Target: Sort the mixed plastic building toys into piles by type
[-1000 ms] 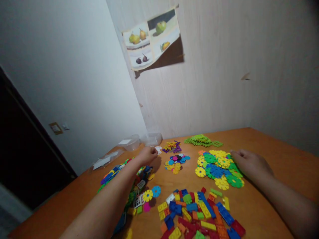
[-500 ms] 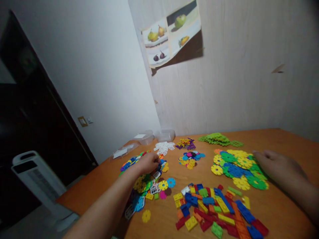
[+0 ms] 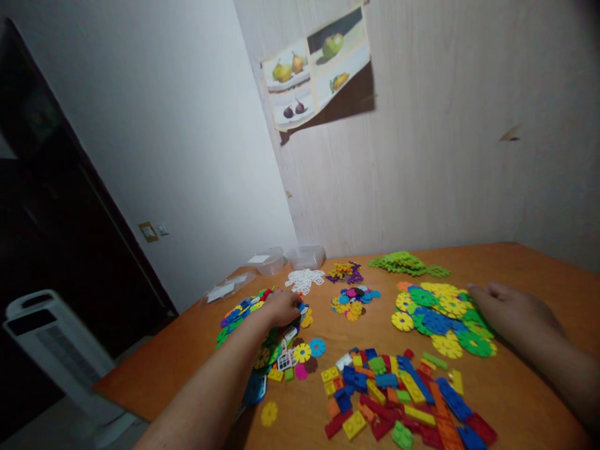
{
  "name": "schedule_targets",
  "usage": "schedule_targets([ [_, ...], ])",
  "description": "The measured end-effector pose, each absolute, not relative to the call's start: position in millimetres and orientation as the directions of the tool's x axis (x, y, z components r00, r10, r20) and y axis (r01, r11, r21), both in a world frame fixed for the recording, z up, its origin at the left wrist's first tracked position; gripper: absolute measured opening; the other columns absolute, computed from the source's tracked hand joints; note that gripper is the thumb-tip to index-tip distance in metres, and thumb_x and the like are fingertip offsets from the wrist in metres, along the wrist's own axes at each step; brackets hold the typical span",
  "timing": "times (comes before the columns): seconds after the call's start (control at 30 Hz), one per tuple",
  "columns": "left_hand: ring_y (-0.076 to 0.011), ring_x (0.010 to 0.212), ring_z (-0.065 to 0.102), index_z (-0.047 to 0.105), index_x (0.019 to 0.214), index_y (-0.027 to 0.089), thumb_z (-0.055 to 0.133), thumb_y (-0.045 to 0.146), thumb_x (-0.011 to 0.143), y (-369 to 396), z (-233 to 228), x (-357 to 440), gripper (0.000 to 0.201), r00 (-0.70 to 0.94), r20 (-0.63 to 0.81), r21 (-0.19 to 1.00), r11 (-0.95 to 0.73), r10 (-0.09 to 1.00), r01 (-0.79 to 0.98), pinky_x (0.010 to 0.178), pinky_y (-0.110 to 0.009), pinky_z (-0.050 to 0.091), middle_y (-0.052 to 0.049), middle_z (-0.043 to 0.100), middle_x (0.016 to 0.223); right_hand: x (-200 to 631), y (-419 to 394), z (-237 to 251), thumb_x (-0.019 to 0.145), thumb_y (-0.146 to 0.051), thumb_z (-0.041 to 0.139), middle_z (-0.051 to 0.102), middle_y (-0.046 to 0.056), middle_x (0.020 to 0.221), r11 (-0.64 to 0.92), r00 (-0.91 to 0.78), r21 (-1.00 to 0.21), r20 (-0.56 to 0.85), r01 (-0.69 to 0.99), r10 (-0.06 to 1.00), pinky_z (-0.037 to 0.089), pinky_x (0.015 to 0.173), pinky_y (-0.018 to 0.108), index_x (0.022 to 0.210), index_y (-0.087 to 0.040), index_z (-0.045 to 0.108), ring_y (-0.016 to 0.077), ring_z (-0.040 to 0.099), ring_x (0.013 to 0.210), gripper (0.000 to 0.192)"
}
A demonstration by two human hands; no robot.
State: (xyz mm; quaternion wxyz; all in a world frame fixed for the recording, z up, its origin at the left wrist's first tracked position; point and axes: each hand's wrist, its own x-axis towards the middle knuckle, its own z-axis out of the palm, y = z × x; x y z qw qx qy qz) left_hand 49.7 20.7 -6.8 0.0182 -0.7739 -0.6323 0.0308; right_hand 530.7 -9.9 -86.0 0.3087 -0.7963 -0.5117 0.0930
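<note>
While the left hand (image 3: pixel 282 307) is curled, grip contents hidden, over the mixed pile (image 3: pixel 262 331) at centre-left, one piece is best pinched cleanly; the right hand (image 3: pixel 510 310) rests flat, grip apart, beside the flower discs (image 3: pixel 438 319) on the counter (image 3: pixel 525 400).

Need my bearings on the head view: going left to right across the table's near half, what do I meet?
Left hand on the mixed flat-piece pile → building bricks → big flower discs → right hand.

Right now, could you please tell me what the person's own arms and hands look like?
Both forearms are bare, with no sleeves in view. The left hand and the right hand wear no gloves, and no rings, watch or bracelets show. The light is dim, so finer marks cannot be told.
</note>
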Motion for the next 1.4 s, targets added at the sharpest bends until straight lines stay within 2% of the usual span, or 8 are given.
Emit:
schedule_targets([
  [0.27,-0.0348,0.115,0.061,0.08,0.112,0.025,0.058,0.026,0.084,24.1,-5.3,54.7,0.036,0.243,-0.004,-0.134,-0.242,0.97,0.961,0.096,-0.044,0.047,-0.015,0.073,0.116,527.5,-11.9,-83.9,0.091,-0.065,0.04,0.069,0.009,0.078,-0.295,0.466,-0.591,0.158,0.751,0.871,0.035,0.062,0.033,0.073,-0.025,0.063,0.0244,0.061,0.073,0.049],
  [0.53,-0.0302,0.115,0.063,0.075,0.122,0.028,0.063,0.026,0.078,30.9,-9.6,51.9,0.046,0.284,-0.05,-0.14,-0.288,0.958,0.947,0.097,-0.039,0.05,-0.009,0.072,0.125,532.3,-7.2,-87.3,0.092,-0.068,0.036,0.068,0.007,0.076,-0.306,0.464,-0.557,0.166,0.772,0.87,0.036,0.06,0.033,0.071,-0.026,0.061,0.0241,0.061,0.071,0.053],
  [0.73,-0.0279,0.116,0.064,0.077,0.119,0.03,0.063,0.019,0.075,38.2,-11.6,45.5,0.047,0.331,-0.066,-0.137,-0.337,0.941,0.931,0.1,-0.036,0.048,-0.006,0.074,0.122,529.0,-9.6,-84.2,0.093,-0.066,0.035,0.068,0.007,0.077,-0.311,0.47,-0.565,0.159,0.765,0.868,0.037,0.061,0.032,0.073,-0.026,0.061,0.0239,0.062,0.072,0.052],
  [0.87,-0.0252,0.109,0.066,0.08,0.112,0.031,0.063,0.021,0.08,39.4,-12.3,45.3,0.038,0.356,-0.028,-0.115,-0.357,0.934,0.927,0.096,-0.032,0.048,-0.006,0.076,0.115,526.8,-10.9,-83.1,0.092,-0.066,0.035,0.067,0.006,0.076,-0.303,0.473,-0.568,0.175,0.765,0.864,0.035,0.06,0.032,0.072,-0.026,0.06,0.0229,0.061,0.07,0.051],
  [1.07,-0.0278,0.099,0.068,0.081,0.102,0.025,0.056,0.024,0.088,32.5,-9.9,53.3,0.028,0.329,0.047,-0.158,-0.318,0.943,0.935,0.086,-0.034,0.048,-0.013,0.076,0.106,524.2,-11.9,-80.8,0.092,-0.064,0.037,0.066,0.006,0.074,-0.312,0.482,-0.578,0.164,0.754,0.86,0.033,0.059,0.031,0.072,-0.025,0.059,0.0219,0.06,0.07,0.049],
  [1.2,-0.0278,0.091,0.068,0.079,0.098,0.024,0.051,0.029,0.093,26.2,-7.3,56.5,0.029,0.323,0.094,-0.216,-0.298,0.942,0.93,0.079,-0.034,0.047,-0.014,0.075,0.097,522.0,-13.7,-78.4,0.092,-0.064,0.036,0.066,0.006,0.074,-0.301,0.482,-0.58,0.184,0.757,0.857,0.032,0.059,0.03,0.071,-0.024,0.058,0.021,0.06,0.07,0.051],
  [1.4,-0.0262,0.09,0.066,0.079,0.102,0.025,0.048,0.027,0.096,15.5,-5.4,57.9,0.031,0.339,0.169,-0.238,-0.296,0.925,0.925,0.08,-0.033,0.044,-0.014,0.073,0.095,518.6,-16.4,-74.1,0.093,-0.063,0.036,0.065,0.005,0.074,-0.307,0.481,-0.578,0.173,0.756,0.859,0.033,0.059,0.03,0.073,-0.024,0.059,0.0211,0.059,0.07,0.049],
])
